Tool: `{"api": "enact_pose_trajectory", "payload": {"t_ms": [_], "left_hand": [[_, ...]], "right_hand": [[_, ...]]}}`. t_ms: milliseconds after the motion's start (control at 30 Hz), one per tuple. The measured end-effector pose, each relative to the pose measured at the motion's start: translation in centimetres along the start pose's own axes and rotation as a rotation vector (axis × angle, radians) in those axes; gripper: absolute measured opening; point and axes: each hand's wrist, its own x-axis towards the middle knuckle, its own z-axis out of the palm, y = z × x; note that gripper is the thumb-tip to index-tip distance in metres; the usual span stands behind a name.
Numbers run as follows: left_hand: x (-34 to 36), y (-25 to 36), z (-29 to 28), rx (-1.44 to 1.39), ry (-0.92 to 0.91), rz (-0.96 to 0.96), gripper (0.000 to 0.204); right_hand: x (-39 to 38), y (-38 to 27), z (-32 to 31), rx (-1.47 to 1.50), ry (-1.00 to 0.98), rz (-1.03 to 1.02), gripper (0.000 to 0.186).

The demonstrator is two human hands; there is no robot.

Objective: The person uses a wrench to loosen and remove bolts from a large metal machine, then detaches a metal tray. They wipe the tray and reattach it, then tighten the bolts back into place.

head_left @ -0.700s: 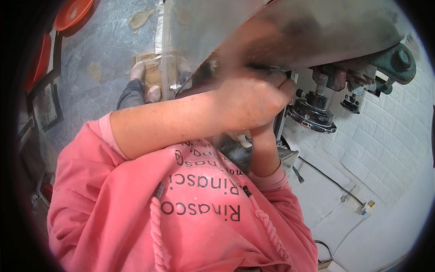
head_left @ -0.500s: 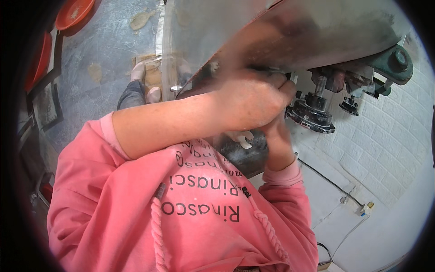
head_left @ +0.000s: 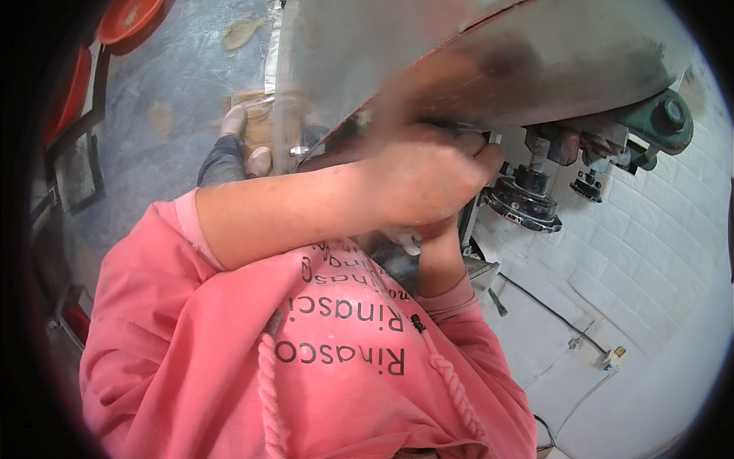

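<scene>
Both hands work close under the grey metal machine [head_left: 535,61]. The left hand [head_left: 428,180] is curled tight near a small pale piece [head_left: 405,241] – whether it grips it, I cannot tell; the right hand [head_left: 436,233] is mostly hidden. Fingers so near the round black press head [head_left: 524,200] could get pinched if it drops.

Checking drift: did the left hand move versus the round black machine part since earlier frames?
No. Left hand sits just left of the round black part, as before.
</scene>
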Motion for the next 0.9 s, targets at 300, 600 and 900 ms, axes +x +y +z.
{"api": "enact_pose_trajectory", "payload": {"t_ms": [300,600,900], "left_hand": [[0.3,0.1,0.1,0.029,-0.025,-0.004,0.013],[0.8,0.3,-0.5,0.044,-0.203,-0.049,0.014],[1.6,0.2,-1.2,-0.129,-0.320,-0.136,0.010]], "right_hand": [[-1.1,4.5,2.8,-0.455,-0.058,-0.205,0.045],[0.9,7.6,4.2,-0.386,0.029,-0.381,0.044],[2.9,2.9,5.2,-0.582,0.134,-0.440,0.042]]}}
